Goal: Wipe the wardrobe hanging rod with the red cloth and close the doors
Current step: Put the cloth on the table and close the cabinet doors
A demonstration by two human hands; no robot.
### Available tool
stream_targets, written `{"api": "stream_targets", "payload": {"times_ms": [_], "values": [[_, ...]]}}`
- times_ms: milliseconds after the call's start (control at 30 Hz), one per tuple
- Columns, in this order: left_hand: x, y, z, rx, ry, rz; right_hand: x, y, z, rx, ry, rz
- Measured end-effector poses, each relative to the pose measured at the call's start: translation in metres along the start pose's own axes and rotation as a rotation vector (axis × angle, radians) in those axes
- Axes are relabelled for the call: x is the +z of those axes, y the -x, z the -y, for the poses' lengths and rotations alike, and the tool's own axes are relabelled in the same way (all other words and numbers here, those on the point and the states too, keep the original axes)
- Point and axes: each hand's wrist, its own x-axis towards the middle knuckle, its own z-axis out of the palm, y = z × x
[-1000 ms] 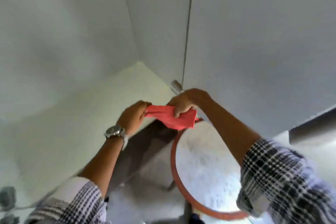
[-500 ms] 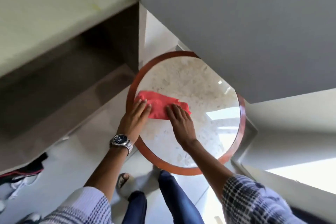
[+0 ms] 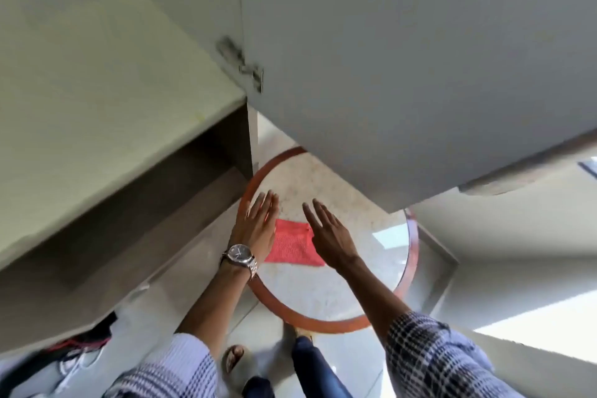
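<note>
The red cloth (image 3: 294,246) lies folded flat on a round marble-look table with a red-brown rim (image 3: 412,247). My left hand (image 3: 256,224), with a wristwatch, hovers open just left of the cloth, fingers spread. My right hand (image 3: 328,233) is open just right of it, fingers pointing away from me. Neither hand holds the cloth. Grey wardrobe doors (image 3: 403,58) fill the upper right, shut, with a small metal handle (image 3: 250,69) at the seam. The hanging rod is hidden.
A pale desk or shelf top (image 3: 97,100) juts out at left with a dark recess beneath. Shoes and a red strap (image 3: 77,352) lie on the floor at lower left. My legs and a sandalled foot (image 3: 234,357) stand below the table. Sunlight patch at right.
Both hands carried the cloth down from the doors to the table, pressed it flat, and have now lifted off it with fingers open. The view tilted downward.
</note>
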Motion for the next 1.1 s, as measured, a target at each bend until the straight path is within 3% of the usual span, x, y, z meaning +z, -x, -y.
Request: {"api": "stream_targets", "payload": {"times_ms": [100,200,333,400,533,633,800,1100], "values": [[-0.107,-0.013,-0.011,0.065,0.025,-0.278,-0.081,0.022,0.017,-0.069,0.038,-0.305],[-0.228,-0.022,-0.036,0.163,0.007,-0.511,-0.162,0.053,0.031,-0.024,0.028,-0.602],[-0.384,-0.023,-0.09,0.369,0.037,-0.856,-0.254,0.089,0.028,0.072,-0.095,-1.122],[-0.454,-0.016,-0.122,0.471,0.019,-1.015,-0.295,0.099,0.023,0.11,-0.172,-1.235],[-0.565,0.005,-0.193,0.664,-0.108,-1.269,-0.354,0.107,0.015,0.101,-0.208,-1.287],[-0.609,0.012,-0.232,0.66,-0.217,-1.31,-0.376,0.11,0.015,0.054,-0.143,-1.246],[-0.611,0.0,-0.256,0.605,-0.31,-1.228,-0.384,0.108,0.017,-0.025,-0.064,-1.211],[-0.6,0.003,-0.258,0.568,-0.364,-1.223,-0.378,0.099,0.031,-0.101,-0.168,-1.264]]}}
